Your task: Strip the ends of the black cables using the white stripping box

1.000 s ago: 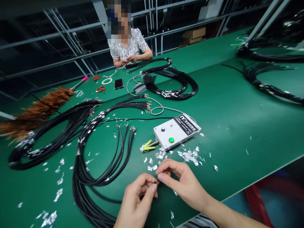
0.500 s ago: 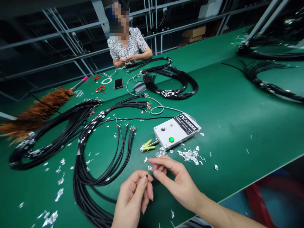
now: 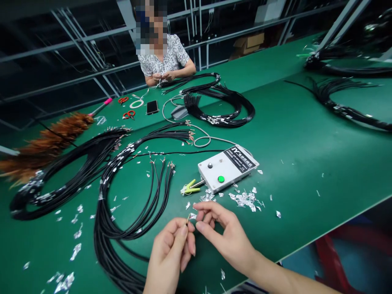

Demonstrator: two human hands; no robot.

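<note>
My left hand [image 3: 173, 249] pinches the stripped end of a black cable [image 3: 188, 220] between thumb and fingertips, its thin inner wires pointing up. Just to the right, my right hand [image 3: 225, 232] has its thumb and index finger apart, with nothing visible between them, close to the wire tips. Left of both hands lies a curved bundle of black cables [image 3: 102, 228] with stripped ends. Beyond the hands sits a grey-white machine box [image 3: 219, 177] with a green button and a knob. A yellow-green clip [image 3: 191, 188] is on its shaft.
Foil scraps [image 3: 245, 200] litter the green table [image 3: 294, 163]. More cable coils [image 3: 239, 116] lie farther back, beside a phone [image 3: 152, 107], red-handled scissors [image 3: 130, 114] and a tape roll [image 3: 136, 104]. A feather duster [image 3: 58, 136] is at left. A co-worker [image 3: 165, 61] sits opposite.
My left hand has shifted slightly left with the cable end, and the wire tips lean a little differently. My right hand stays nearly in place, its fingers still apart.
</note>
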